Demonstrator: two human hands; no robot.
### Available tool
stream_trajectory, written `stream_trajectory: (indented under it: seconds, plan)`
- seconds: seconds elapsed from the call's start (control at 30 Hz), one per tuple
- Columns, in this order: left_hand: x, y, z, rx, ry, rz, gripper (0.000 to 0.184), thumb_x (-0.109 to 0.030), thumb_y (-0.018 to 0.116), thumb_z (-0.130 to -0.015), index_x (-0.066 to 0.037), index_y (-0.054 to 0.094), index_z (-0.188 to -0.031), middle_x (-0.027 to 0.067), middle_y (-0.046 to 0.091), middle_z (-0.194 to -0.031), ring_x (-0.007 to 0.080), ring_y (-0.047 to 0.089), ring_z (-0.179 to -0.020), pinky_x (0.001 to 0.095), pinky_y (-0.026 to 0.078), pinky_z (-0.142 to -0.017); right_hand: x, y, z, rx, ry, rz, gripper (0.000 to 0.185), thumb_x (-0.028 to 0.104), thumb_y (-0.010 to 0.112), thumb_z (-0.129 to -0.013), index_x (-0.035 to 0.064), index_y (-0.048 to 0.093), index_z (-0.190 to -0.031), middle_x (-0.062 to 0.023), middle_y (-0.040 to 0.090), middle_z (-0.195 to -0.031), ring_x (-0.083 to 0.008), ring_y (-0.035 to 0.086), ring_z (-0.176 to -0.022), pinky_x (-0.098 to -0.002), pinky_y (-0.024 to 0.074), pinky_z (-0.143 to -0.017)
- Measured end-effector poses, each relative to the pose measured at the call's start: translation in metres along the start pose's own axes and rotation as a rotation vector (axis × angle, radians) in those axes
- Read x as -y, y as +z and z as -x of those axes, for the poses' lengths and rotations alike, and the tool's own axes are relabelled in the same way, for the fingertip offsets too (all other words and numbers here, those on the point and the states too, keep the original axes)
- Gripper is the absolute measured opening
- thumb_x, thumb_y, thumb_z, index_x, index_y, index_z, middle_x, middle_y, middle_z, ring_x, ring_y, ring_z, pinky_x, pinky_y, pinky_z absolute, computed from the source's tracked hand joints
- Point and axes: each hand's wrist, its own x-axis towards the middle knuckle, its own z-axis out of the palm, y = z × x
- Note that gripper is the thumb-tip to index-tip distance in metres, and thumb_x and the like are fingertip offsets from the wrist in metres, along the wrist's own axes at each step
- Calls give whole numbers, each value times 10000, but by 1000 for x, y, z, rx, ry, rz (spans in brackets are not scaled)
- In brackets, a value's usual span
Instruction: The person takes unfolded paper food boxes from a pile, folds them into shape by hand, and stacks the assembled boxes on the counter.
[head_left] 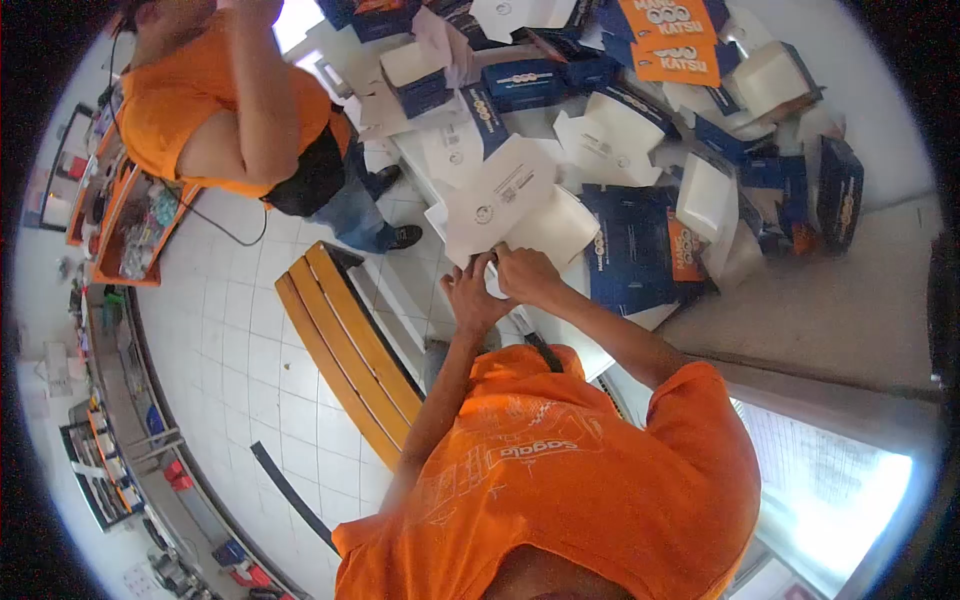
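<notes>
A paper food box [500, 200], its pale printed inner side facing up and partly unfolded, lies at the near edge of the table in front of me. My left hand [472, 297] is closed at the box's near edge, thumb and fingers pinched together. Beside it, my right hand [528, 275] has its fingers curled onto the same edge. The two hands almost touch, and the fingertips cover the bit of card between them. To the right of my hands lies a flat dark blue box blank [630, 245] with white and orange print.
Many blue and white food boxes, some folded, cover the table, among them an orange-printed box [675, 45] and a white-sided box [707, 195]. A slatted wooden bench [345, 350] stands at left. Another person in an orange shirt [220, 110] stands beyond it. Shelves line the left wall.
</notes>
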Motion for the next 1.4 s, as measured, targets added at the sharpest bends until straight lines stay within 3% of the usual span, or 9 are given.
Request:
stream_trajectory:
  seconds: [0.13, 0.27, 0.37, 0.4, 0.6, 0.9, 1.0, 1.2, 1.4]
  plan:
    - [2, -1, -3, 46, 10, 137, 938, -564, 902, -543, -174, 538, -1314, 41, 621, -1246, 315, 596, -1110, 459, 400, -904, -10, -15, 6, -179, -33, -209, 285, 264, 542, -940, 8, 587, -1058, -197, 696, -850, -392, 698, -772, -507, 552, -706]
    - [2, 4, -1, -5, 4, 463, 907, -464, 886, -658, -94, 457, -1365, 115, 578, -1293, 332, 584, -1171, 463, 483, -919, -75, -57, -26, -929, 43, -95, 358, 338, 534, -987, 60, 600, -1202, -240, 679, -1030, -442, 650, -958, -559, 502, -855]
    - [9, 29, -22, -66, -45, 786, 734, -365, 800, -835, -11, 422, -1355, 195, 545, -1305, 339, 584, -1177, 462, 503, -963, -161, -26, -50, -283, 347, -257, 521, 453, 385, -1040, 21, 559, -1273, -273, 673, -1120, -497, 631, -1010, -590, 484, -900]
    - [8, 27, -37, -73, -61, 746, 572, -312, 664, -957, 27, 418, -1348, 227, 548, -1283, 360, 582, -1161, 461, 491, -962, -164, -21, -50, -286, 354, -269, 562, 475, 342, -1045, 12, 566, -1271, -287, 667, -1127, -510, 624, -1024, -594, 479, -915]
    - [0, 33, -100, -127, -290, 486, 369, -292, 454, -1044, 35, 455, -1217, 287, 612, -1097, 469, 588, -1049, 518, 468, -881, -151, 11, -35, -488, 466, -288, 629, 504, 295, -1056, -5, 657, -1126, -309, 670, -1044, -528, 615, -1016, -574, 477, -918]
    - [-7, 31, -104, -170, -346, 352, 247, -272, 479, -1027, -30, 448, -1063, 228, 646, -964, 468, 626, -881, 563, 473, -745, -127, -12, -26, -552, 520, -386, 582, 461, 345, -1044, -5, 685, -970, -307, 672, -967, -514, 638, -950, -588, 493, -845]
    - [-2, 32, -106, -187, -314, 363, 245, -277, 487, -1028, -37, 447, -1057, 203, 654, -953, 453, 632, -878, 556, 478, -735, -143, 10, -22, -597, 434, -316, 528, 465, 407, -1046, 23, 695, -1046, -275, 682, -937, -491, 643, -924, -551, 499, -802]
    - [-4, 24, -98, -181, -275, 517, 302, -279, 487, -1037, -37, 470, -1217, 216, 684, -1022, 430, 664, -932, 499, 515, -793, -134, 3, -16, -546, 465, -436, 480, 443, 433, -1043, 47, 688, -1141, -246, 701, -1020, -466, 650, -980, -528, 501, -852]
    - [-20, 26, -74, -208, -254, 528, 462, -253, 536, -1022, -37, 395, -1406, 238, 688, -1120, 429, 676, -998, 483, 531, -823, -113, -7, -6, -634, 284, -285, 498, 462, 629, -946, 22, 642, -1179, -223, 707, -1086, -449, 672, -1000, -500, 534, -894]
